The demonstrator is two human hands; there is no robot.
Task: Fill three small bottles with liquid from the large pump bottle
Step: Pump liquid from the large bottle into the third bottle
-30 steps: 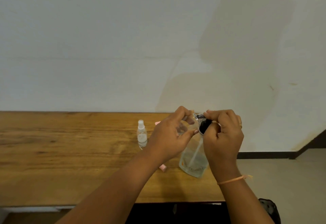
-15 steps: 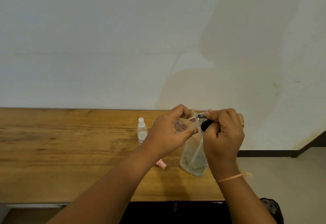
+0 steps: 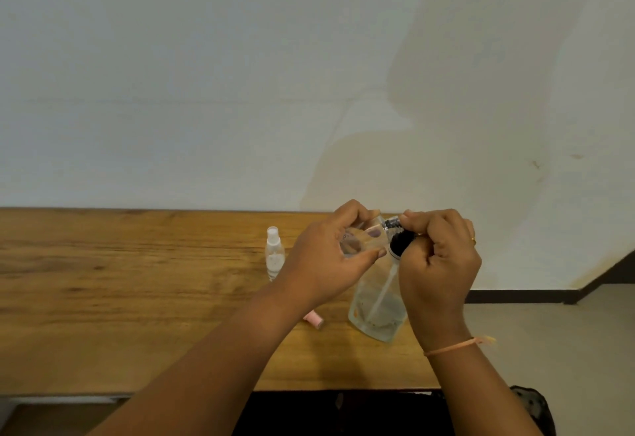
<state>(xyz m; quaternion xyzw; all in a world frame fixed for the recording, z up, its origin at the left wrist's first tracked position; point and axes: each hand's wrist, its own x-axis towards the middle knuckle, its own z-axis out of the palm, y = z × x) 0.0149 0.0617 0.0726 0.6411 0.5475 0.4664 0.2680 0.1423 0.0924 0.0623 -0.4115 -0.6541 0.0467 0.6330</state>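
The large clear pump bottle (image 3: 376, 308) stands tilted on the wooden table (image 3: 137, 298), near its right end. My right hand (image 3: 439, 264) is closed over its black pump head (image 3: 400, 241), fingers on the nozzle. My left hand (image 3: 330, 260) holds a small clear bottle (image 3: 360, 241) sideways with its mouth at the nozzle. A second small bottle (image 3: 274, 257) with a white spray cap stands upright just left of my left hand. A pink item (image 3: 314, 319) shows below my left wrist, mostly hidden.
A pale wall rises right behind the table's far edge. The table ends on the right near the pump bottle, with floor and a dark skirting board (image 3: 515, 296) beyond. A dark object (image 3: 532, 404) sits low at the right, below the table's near edge.
My left hand has brought the small bottle closer to the pump nozzle and turned it slightly. The right hand stays on the pump head. The view shifted a little.
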